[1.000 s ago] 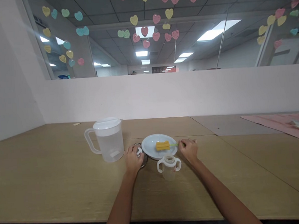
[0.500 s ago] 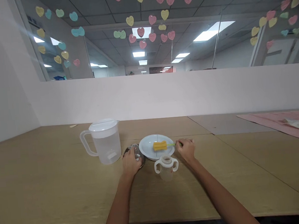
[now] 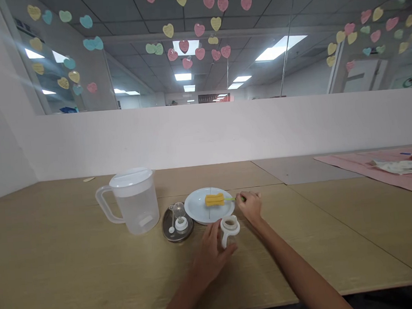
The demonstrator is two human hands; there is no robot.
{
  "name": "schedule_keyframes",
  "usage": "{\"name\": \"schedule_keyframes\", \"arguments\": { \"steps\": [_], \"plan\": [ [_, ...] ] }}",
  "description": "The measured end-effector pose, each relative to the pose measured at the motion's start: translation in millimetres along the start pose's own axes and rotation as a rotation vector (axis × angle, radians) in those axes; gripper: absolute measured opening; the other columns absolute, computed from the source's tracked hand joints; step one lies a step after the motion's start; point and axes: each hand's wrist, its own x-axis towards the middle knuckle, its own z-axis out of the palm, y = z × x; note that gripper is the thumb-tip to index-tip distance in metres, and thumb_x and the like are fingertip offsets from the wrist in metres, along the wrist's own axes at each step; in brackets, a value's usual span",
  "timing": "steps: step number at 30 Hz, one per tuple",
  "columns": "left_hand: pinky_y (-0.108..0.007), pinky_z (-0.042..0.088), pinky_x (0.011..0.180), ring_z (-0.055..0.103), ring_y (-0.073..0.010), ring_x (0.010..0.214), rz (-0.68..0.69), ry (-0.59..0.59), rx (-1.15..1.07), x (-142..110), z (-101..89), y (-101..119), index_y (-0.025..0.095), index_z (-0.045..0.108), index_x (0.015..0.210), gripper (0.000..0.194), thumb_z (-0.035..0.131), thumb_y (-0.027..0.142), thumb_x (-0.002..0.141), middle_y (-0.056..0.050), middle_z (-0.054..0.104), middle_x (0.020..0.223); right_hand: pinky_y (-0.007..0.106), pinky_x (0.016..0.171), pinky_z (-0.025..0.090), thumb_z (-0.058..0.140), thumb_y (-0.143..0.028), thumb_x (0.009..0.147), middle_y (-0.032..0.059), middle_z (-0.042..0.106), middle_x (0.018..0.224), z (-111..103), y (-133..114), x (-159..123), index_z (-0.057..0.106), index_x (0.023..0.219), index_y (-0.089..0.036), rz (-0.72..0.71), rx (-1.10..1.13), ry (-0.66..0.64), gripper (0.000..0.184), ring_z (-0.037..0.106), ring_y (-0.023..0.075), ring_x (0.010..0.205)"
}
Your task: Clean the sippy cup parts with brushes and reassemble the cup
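Observation:
My right hand [image 3: 251, 205] is closed on the green handle of a bottle brush. Its yellow sponge head [image 3: 214, 199] is over the white plate [image 3: 194, 212]. In front of the plate, my left hand [image 3: 212, 254] is wrapped around the side of a clear, open-topped baby bottle [image 3: 230, 238] with a white handle collar. Thumb and fingers lie on either side of it, and the bottle stands upright. Left of the plate, an oval metal tray [image 3: 167, 231] bears a white bottle ring with a clear cap [image 3: 180, 218] and a thin white straw-like piece [image 3: 171, 224].
A lidded plastic pitcher [image 3: 138, 202] of clear liquid stands left of the tray, its handle facing left. On the far right, a pink cloth [image 3: 353, 166] bears white cloth-like items and a pen. A wall [image 3: 190, 136] with a window above bounds the table's back.
My left hand has left the tray and moved right onto the baby bottle, whose handles now face differently. The right hand still holds the brush at the plate. The view has shifted slightly right.

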Motion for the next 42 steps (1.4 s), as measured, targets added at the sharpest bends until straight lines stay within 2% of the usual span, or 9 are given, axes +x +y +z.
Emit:
{"name": "schedule_keyframes", "arguments": {
  "steps": [6,8,14,17,19,22,26,35,42],
  "plan": [
    [-0.035,0.054,0.079,0.063,-0.0226,0.093,0.038,-0.059,-0.201,2.2,3.9,10.8,0.025,0.049,0.115,0.042,0.063,0.038,0.077,-0.007,0.064,0.109,0.029,0.066,0.024,0.041,-0.028,0.079,0.0058,0.063,0.058,2.2,1.1,1.0,0.061,0.054,-0.017,0.058,0.033,-0.046,0.034,0.05,0.0167,0.061],
    [-0.034,0.053,0.079,0.062,-0.0226,0.095,0.068,-0.029,-0.206,7.7,2.7,9.6,0.023,0.048,0.115,0.046,0.064,0.041,0.075,-0.007,0.065,0.11,0.029,0.067,0.025,0.039,-0.03,0.08,0.0066,0.064,0.061,1.5,2.1,2.6,0.062,0.055,-0.017,0.111,0.053,-0.048,0.036,0.051,0.0171,0.062],
    [-0.037,0.049,0.083,0.061,-0.0248,0.098,0.033,0.389,-0.105,51.5,-22.7,-5.5,0.017,0.039,0.125,0.07,0.069,0.046,0.069,-0.01,0.064,0.108,0.027,0.062,0.027,0.032,-0.042,0.085,0.0066,0.064,0.062,-3.2,2.1,7.9,0.064,0.064,-0.016,0.348,0.168,-0.068,0.046,0.05,0.018,0.059],
    [-0.036,0.046,0.083,0.06,-0.024,0.098,0.153,0.581,0.125,68.8,-34.8,-22.4,0.016,0.045,0.122,0.061,0.066,0.045,0.073,-0.012,0.062,0.111,0.027,0.058,0.027,0.033,-0.048,0.085,0.007,0.065,0.067,-5.6,-0.8,9.7,0.064,0.069,-0.016,0.463,0.287,-0.055,0.048,0.052,0.0193,0.063],
    [-0.036,0.044,0.085,0.058,-0.0242,0.1,0.275,0.631,0.308,73.0,-38.7,-35.9,0.016,0.049,0.12,0.054,0.064,0.044,0.076,-0.013,0.062,0.111,0.027,0.057,0.028,0.034,-0.051,0.085,0.0062,0.063,0.067,-7.0,-3.4,10.5,0.062,0.069,-0.016,0.475,0.354,-0.023,0.048,0.052,0.0193,0.063],
    [-0.035,0.04,0.084,0.057,-0.0241,0.097,0.345,0.653,0.552,71.9,-40.0,-53.0,0.017,0.052,0.12,0.048,0.06,0.043,0.08,-0.012,0.063,0.107,0.026,0.056,0.029,0.034,-0.053,0.085,0.003,0.057,0.06,-8.5,-8.1,10.3,0.056,0.062,-0.017,0.394,0.456,0.03,0.048,0.049,0.0174,0.059],
    [-0.034,0.035,0.081,0.056,-0.0233,0.092,0.294,0.64,0.767,67.2,-40.2,-63.5,0.021,0.057,0.12,0.045,0.058,0.044,0.081,-0.011,0.063,0.106,0.026,0.057,0.029,0.038,-0.048,0.086,-0.0001,0.051,0.054,-9.7,-12.6,7.3,0.051,0.056,-0.018,0.188,0.513,0.05,0.044,0.046,0.0148,0.056],
    [-0.036,0.032,0.079,0.052,-0.0241,0.094,0.272,0.482,0.911,60.3,-46.2,-68.8,0.032,0.054,0.125,0.043,0.058,0.027,0.082,-0.011,0.06,0.108,0.03,0.065,0.025,0.049,-0.031,0.085,0.0007,0.055,0.056,-17.6,-2.2,5.1,0.057,0.06,-0.018,-0.235,0.087,0.195,0.03,0.045,0.0144,0.059],
    [-0.036,0.035,0.079,0.051,-0.0243,0.095,0.41,0.461,0.962,62.0,-46.2,-72.8,0.033,0.054,0.124,0.044,0.056,0.019,0.082,-0.012,0.057,0.107,0.032,0.065,0.025,0.051,-0.028,0.086,0.0026,0.058,0.062,-24.4,-18.7,0.3,0.06,0.069,-0.018,-0.44,-0.019,0.271,0.022,0.045,0.0158,0.062]
  ]
}}
